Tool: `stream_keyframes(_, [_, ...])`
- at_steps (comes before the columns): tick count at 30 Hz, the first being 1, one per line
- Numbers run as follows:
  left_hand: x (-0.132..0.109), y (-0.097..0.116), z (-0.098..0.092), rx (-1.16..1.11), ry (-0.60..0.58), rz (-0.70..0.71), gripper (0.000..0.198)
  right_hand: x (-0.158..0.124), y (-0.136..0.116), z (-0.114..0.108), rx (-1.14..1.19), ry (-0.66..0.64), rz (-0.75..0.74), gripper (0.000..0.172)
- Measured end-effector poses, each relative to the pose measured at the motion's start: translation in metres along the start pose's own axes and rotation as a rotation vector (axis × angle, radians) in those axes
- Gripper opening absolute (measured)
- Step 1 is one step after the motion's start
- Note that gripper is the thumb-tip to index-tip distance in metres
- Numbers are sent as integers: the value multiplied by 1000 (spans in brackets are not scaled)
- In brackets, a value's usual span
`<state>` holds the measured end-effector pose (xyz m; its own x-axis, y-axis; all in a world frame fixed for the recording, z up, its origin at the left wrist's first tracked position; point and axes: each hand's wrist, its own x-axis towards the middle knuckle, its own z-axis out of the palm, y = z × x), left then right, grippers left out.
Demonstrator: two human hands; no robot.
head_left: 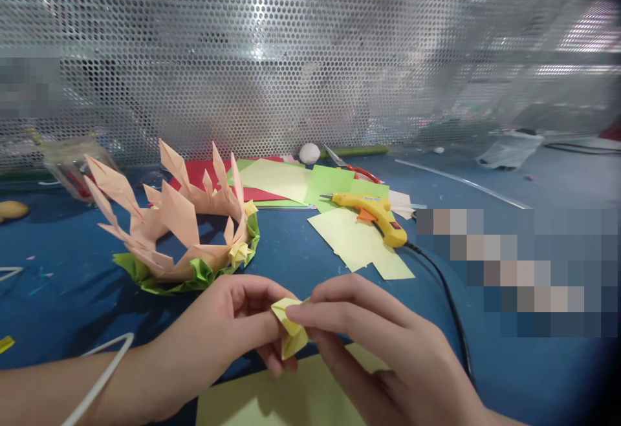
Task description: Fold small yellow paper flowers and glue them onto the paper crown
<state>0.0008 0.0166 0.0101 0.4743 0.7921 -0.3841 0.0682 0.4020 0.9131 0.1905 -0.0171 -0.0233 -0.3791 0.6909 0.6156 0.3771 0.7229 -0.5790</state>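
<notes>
Left hand (220, 329) and right hand (388, 342) bare, slim fingers (349, 318), uncovered forearms (160, 371) — thin white band (101, 377) across the left one

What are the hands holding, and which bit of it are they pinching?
A small folded yellow paper: the left hand holds its left side, and the right hand pinches its upper right part.

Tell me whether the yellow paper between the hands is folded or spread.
Folded. The yellow paper, held between the left hand and right hand, shows creases and angled faces; the sheet below lies flat.
</notes>
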Motion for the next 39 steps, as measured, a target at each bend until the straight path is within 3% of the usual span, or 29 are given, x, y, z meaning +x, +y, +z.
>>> stream_keyframes(4, [2, -5, -2, 35, -6, 43, 7, -1, -3, -1, -41, 24, 33, 33])
stream_keyframes(10, [2, -10, -4, 85, -29, 101, 9, 4, -6, 0, 17, 5, -33, 24])
stream_keyframes(14, [-2, -10, -2, 80, 11, 110, 9, 5, -7, 1, 32, 12, -41, 32])
stream_keyframes(17, [-3, -9, 1, 89, 58, 96, 14, 5, -9, -2, 61, -4, -18, 29])
stream_keyframes(22, [-3, -6, 4, 42, 81, 146, 10, 6, -8, -5, 15, 96, 98, 22])
stream_keyframes(27, [-4, -10, 1, 41, 32, 200, 8, 9, 0, -4, 29, -15, 96, 27])
stream_keyframes(32, [-7, -13, 1, 128, -2, 245, 13, 11, -1, -7, 42, 23, 86, 25])
stream_keyframes(39, [-8, -14, 1, 334, 4, 194, 18, 10, 1, -9, 10, -124, 113, 25])
